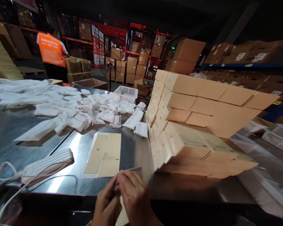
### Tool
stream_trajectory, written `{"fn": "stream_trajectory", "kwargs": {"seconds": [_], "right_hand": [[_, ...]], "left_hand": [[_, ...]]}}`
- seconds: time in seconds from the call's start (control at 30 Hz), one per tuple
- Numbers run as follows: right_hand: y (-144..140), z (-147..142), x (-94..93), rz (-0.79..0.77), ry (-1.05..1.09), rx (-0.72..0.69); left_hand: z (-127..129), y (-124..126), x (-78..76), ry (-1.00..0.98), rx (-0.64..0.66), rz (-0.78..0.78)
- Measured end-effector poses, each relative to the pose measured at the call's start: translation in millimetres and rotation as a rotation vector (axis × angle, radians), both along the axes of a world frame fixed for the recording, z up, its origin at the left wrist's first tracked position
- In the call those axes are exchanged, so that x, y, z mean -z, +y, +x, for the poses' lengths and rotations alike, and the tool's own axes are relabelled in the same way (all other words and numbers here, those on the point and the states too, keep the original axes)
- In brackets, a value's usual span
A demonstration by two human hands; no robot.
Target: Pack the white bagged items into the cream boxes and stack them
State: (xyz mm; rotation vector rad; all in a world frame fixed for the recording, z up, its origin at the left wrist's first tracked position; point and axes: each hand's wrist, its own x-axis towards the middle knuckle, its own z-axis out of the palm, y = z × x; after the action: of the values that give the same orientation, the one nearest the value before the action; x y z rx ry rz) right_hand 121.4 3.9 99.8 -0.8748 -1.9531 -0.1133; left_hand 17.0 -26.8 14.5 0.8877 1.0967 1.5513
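Note:
At the table's front edge, my left hand [108,202] and my right hand [135,196] are side by side with fingers pinched together. Both grip a tan cardboard box [123,214], mostly hidden by the hands; its tan surface shows below, between the wrists. How far it is folded I cannot tell. Just beyond my hands, a flat, unfolded tan carton [109,157] with small dark print lies on the metal table [82,163]. A pile of white pouches [91,110], some with black lettering, spreads behind it.
A tall stack of tan boxes [191,110] stands close on the right. A white power strip [48,164] with a cord lies at left. White plastic basket [126,92], fan [110,66] and shelves of cartons stand behind. A person in an orange vest [50,50] is at far left.

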Motion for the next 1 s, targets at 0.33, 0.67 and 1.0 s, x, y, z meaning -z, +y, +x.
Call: {"fn": "stream_trajectory", "kwargs": {"seconds": [0.33, 0.67, 1.0], "right_hand": [[-9, -1, -2.7, 0.115, -0.078, 0.1], [-1, 31, 6.9, -0.35, 0.435, -0.012], [-95, 245, 43.5, -0.32, 0.511, 1.0]], "left_hand": [[2, -13, -4.4, 0.138, -0.036, 0.067], [9, 6, 2.7, -0.16, -0.089, 0.077], [-32, 18, 40.0, 0.368, 0.143, 0.085]]}}
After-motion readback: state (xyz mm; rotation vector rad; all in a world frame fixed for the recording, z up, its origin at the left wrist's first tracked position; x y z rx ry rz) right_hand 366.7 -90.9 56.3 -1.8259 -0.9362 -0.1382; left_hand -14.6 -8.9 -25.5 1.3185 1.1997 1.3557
